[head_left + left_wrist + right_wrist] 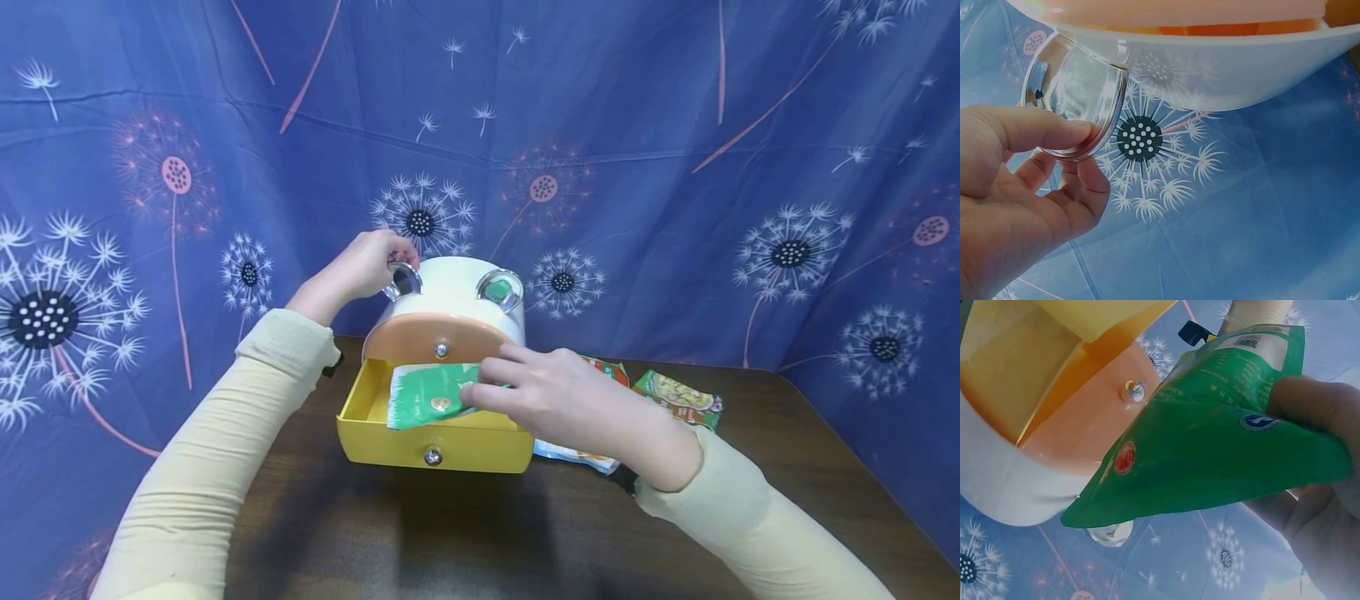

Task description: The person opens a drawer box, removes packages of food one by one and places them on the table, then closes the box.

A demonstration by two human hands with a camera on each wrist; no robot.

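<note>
A small storage box (pixel 457 287) with a white rounded body stands on the table, its yellow lower drawer (pixel 480 442) pulled out. Above that drawer is an orange front (pixel 405 337) with a silver knob. My left hand (pixel 371 262) pinches the rim of the left silver ear-like ring (pixel 1079 94) on top of the box, thumb on one side and fingers behind. In my right hand (pixel 562 392) is a green packet (pixel 431 392), gripped at its right end and held over the open drawer. The right wrist view shows the same green packet (pixel 1197 462) between thumb and fingers.
Right of the box, partly behind my right hand, lie several packets: a green one with a food picture (pixel 682 396), a red one (pixel 611 369) and a light blue one (pixel 570 454). A blue dandelion-print cloth (pixel 637 208) hangs behind the dark wooden table (pixel 322 517).
</note>
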